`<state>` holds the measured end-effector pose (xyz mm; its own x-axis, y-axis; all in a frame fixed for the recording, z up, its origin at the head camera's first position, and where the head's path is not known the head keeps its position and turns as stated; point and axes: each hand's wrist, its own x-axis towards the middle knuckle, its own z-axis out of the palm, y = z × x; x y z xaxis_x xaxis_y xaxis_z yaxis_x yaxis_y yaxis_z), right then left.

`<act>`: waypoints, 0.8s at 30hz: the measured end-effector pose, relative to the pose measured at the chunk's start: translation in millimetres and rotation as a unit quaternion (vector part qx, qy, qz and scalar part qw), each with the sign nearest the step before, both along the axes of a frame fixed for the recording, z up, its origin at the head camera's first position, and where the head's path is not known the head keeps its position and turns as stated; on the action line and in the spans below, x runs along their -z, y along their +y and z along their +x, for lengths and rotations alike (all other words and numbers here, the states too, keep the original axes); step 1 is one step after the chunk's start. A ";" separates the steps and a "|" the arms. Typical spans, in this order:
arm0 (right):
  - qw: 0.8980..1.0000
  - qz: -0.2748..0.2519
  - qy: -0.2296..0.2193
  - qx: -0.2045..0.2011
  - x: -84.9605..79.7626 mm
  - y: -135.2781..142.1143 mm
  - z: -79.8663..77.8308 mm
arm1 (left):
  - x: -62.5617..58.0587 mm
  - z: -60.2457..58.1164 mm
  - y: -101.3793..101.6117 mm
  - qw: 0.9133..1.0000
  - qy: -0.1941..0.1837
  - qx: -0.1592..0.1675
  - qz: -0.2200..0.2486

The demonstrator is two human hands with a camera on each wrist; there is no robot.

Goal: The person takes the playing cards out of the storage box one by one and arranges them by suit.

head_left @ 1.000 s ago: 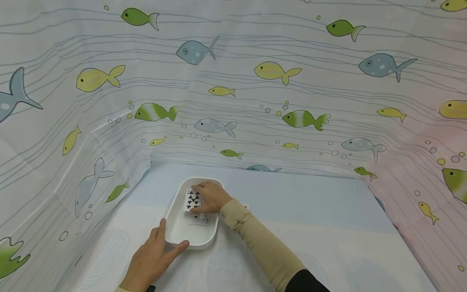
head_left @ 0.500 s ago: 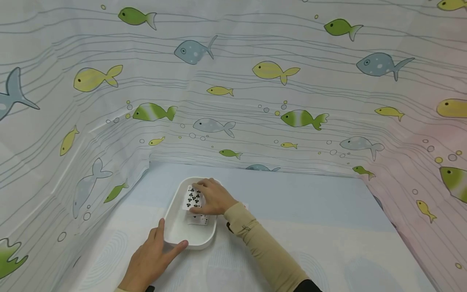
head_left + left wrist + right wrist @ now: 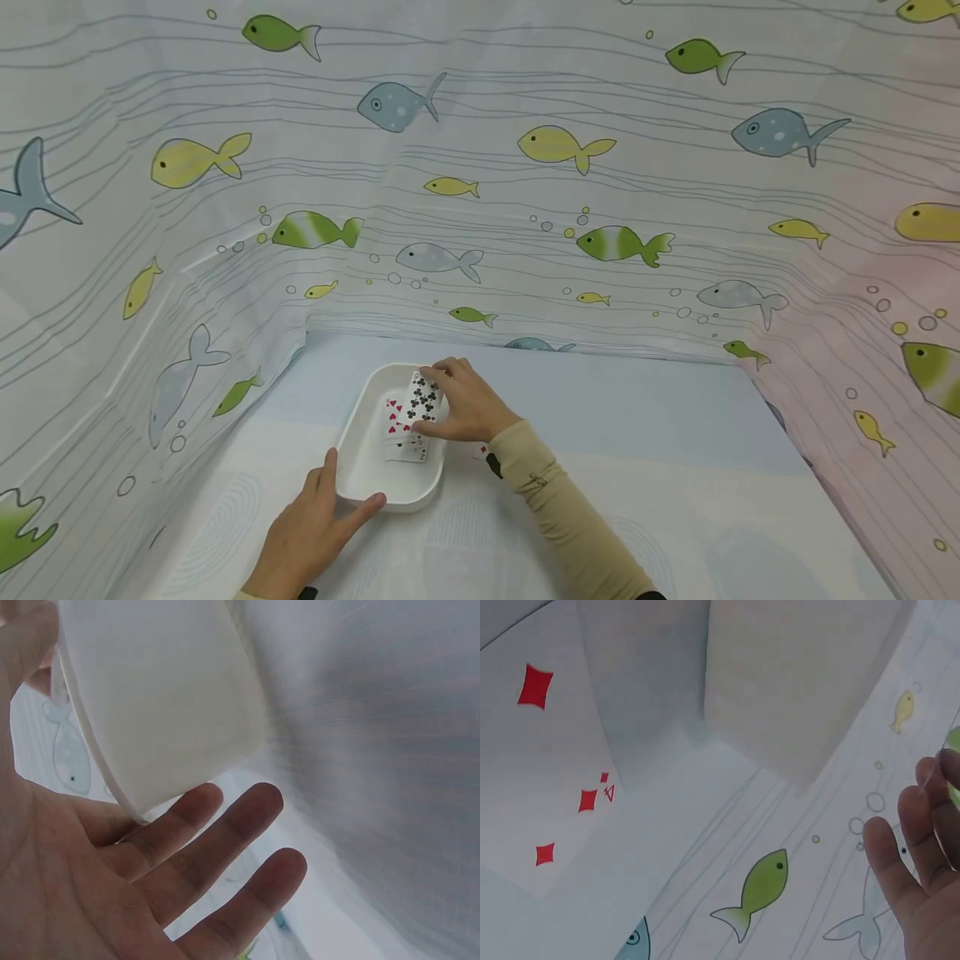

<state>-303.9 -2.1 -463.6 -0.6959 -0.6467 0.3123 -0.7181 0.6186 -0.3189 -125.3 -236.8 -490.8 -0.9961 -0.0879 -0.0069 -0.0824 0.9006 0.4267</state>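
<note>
Leaning on the near left corner of a white tray, my left hand has its thumb at the near rim and its fingers along the outer wall. In the left wrist view the fingers are mostly straight against the tray's side. My right hand pinches a clubs playing card between thumb and fingers, over the tray's right side. Below it, a hearts card and other overlapping cards lie in the tray. In the right wrist view only a thin edge of the held card shows at the fingers.
A four of diamonds lies on the table just right of the tray, partly hidden by the right wrist in the head view. The pale table meets fish-printed fabric on its far, left and right sides.
My right hand has raised the clubs card and moved it up and right, uncovering the hearts card beneath. My left hand and the tray stay put.
</note>
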 end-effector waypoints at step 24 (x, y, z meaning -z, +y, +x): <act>1.000 0.029 0.011 0.003 6.8 95.1 0.3 | -0.6 -0.3 1.4 1.000 0.002 0.000 0.002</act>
<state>-303.7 93.0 -470.4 -0.6938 -0.6594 0.2896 -0.7201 0.6406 -0.2665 -125.6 -235.4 -490.2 -0.9962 -0.0870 -0.0036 -0.0801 0.8993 0.4300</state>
